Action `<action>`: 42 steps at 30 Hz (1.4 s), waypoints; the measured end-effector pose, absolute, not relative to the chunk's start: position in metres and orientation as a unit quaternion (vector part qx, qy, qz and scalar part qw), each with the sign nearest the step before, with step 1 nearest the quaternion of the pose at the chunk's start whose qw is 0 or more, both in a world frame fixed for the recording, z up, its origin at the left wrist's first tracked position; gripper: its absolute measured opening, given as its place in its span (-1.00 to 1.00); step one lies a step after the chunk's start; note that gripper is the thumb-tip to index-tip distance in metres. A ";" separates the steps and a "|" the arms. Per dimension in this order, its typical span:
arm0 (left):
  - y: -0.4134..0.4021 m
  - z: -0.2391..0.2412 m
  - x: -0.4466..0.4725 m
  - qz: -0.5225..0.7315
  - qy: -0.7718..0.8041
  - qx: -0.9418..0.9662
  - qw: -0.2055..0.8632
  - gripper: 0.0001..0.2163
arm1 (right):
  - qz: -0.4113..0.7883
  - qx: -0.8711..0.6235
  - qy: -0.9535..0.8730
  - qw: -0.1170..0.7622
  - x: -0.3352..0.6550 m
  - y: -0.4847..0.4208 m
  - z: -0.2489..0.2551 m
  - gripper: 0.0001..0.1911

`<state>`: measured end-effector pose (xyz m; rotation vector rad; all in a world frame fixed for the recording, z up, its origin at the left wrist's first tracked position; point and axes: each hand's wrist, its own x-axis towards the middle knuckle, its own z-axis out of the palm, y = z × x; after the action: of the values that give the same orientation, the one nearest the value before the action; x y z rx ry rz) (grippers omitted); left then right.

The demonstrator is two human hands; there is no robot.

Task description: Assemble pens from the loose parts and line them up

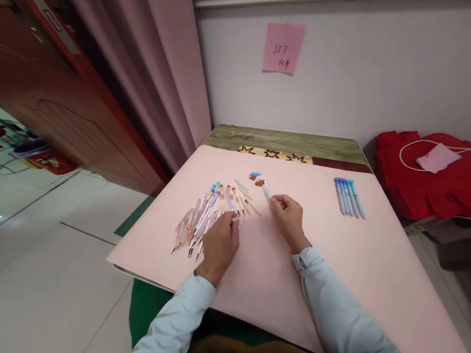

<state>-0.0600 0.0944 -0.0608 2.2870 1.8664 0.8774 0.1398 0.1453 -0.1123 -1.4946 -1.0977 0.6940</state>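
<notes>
My right hand (288,218) pinches a slim white-and-pale-blue pen (267,189), held tilted above the table, its top end beside small brown pieces (260,183). Whether those pieces are joined to the pen cannot be made out. My left hand (221,242) has curled, closed fingers at the right side of a loose pile of pen parts (194,226); what its fingertips hold, if anything, is too small to name. Refills with dark tips (237,201), brown-banded tubes and clear barrels make up the pile. Small blue pieces (255,174) lie just beyond the brown ones.
Several blue pens (349,197) lie side by side on the pale pink tabletop (266,274) at the right. A red cloth (408,181) with a white cable and pink paper (438,158) sits beyond the right edge. A wall, curtain (168,54) and wooden door stand behind.
</notes>
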 end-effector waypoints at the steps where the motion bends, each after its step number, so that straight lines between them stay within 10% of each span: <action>1: 0.085 -0.069 -0.060 0.288 0.587 0.756 0.040 -0.85 | 0.291 -0.632 -0.464 0.548 0.140 0.145 -0.113 -0.65; 23: 0.060 -0.089 -0.061 0.243 0.368 0.895 -0.060 -0.85 | 0.274 -0.644 -0.466 0.541 0.136 0.141 -0.111 -0.66; 42: 0.161 -0.066 0.011 0.587 0.452 0.381 0.554 -0.78 | 0.505 -0.437 -0.511 0.542 0.134 0.138 -0.106 -0.83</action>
<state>0.0110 0.1610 -0.0660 0.8998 1.0672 1.3862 0.1340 0.1382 -0.1057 -1.0377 -1.2128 1.1992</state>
